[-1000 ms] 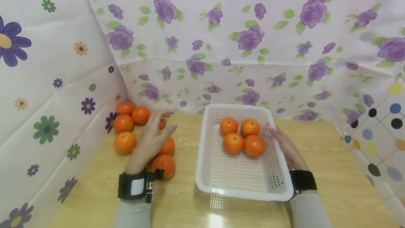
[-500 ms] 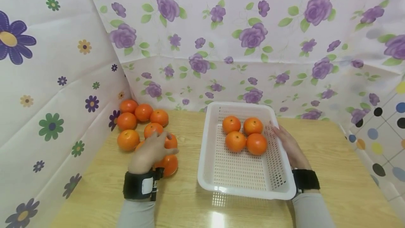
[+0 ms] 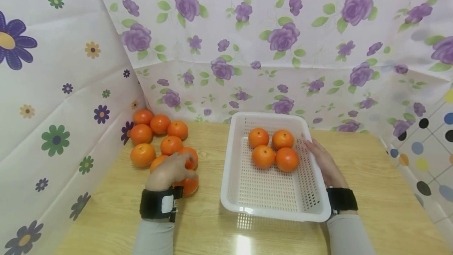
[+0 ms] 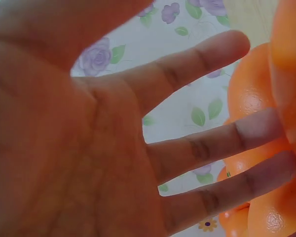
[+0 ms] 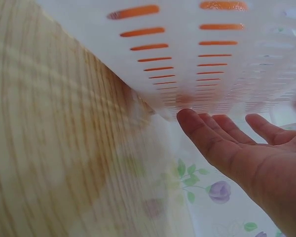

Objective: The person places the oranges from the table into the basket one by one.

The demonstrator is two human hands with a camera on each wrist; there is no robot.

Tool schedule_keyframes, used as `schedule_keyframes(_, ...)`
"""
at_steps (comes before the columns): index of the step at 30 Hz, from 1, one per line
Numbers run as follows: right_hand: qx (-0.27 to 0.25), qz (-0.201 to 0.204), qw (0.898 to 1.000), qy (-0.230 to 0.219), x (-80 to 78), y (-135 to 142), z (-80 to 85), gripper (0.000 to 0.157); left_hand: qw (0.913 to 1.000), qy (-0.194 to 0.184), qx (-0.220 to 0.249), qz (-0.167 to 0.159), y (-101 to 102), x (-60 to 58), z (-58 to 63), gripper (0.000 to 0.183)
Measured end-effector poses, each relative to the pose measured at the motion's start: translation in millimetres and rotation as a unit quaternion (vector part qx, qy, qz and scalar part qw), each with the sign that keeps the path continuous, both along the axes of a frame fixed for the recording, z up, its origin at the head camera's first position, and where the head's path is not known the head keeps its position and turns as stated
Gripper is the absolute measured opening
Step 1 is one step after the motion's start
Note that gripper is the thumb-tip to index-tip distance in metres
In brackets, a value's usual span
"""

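The head view is bright and evenly lit, with soft shadows. White glare shines on the worktop [image 3: 209,223] near the bottom edge, and a small highlight sits on the near rim of the basket [image 3: 269,214]. The left wrist view is dimmer: the left hand [image 4: 84,143] is shadowed against brighter cloth [image 4: 175,116], while the oranges [image 4: 251,89] carry glints. In the right wrist view, the worktop shows blurry reflections.
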State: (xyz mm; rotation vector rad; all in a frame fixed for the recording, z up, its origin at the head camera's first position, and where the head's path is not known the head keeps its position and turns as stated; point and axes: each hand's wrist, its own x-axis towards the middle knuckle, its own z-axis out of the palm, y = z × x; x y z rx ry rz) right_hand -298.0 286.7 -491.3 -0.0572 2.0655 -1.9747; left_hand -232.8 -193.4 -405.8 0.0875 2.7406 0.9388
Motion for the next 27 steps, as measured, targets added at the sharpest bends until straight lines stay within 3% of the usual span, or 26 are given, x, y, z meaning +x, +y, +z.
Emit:
schedule_keyframes(1, 0.002, -0.002, 1.0, 0.0, 0.1, 0.0, 0.2, 0.071, 0.998, -0.026, -0.056, -0.006, 7.1, 5.9, 7.7, 0.045)
schedule_keyframes(5, 0.006, -0.008, 1.0, -0.003, 0.5, 0.0, 1.8, 0.072, 0.9964, -0.052, -0.067, -0.007, 13.6, 10.6, 9.7, 0.041)
schedule_keyframes(10, -0.004, -0.003, 1.0, -0.008, 0.1, -0.4, 3.3, 0.07, 0.9942, -0.048, -0.094, -0.02, 15.2, 8.5, 3.9, 0.045)
schedule_keyframes(16, -0.007, 0.001, 1.0, 0.001, -0.4, -1.4, 3.4, 0.071, 0.9942, -0.067, -0.084, -0.014, 21.0, 7.9, 1.6, 0.043)
schedule_keyframes(23, -0.023, 0.005, 1.0, 0.008, -0.4, -2.6, 2.9, 0.07, 0.9891, -0.047, -0.107, -0.089, 35.8, 2.6, -3.5, 0.038)
schedule_keyframes(27, -0.017, 0.003, 1.0, 0.005, 0.2, -1.1, 3.0, 0.071, 0.9875, -0.059, -0.114, -0.092, 42.1, 0.6, -6.0, 0.038)
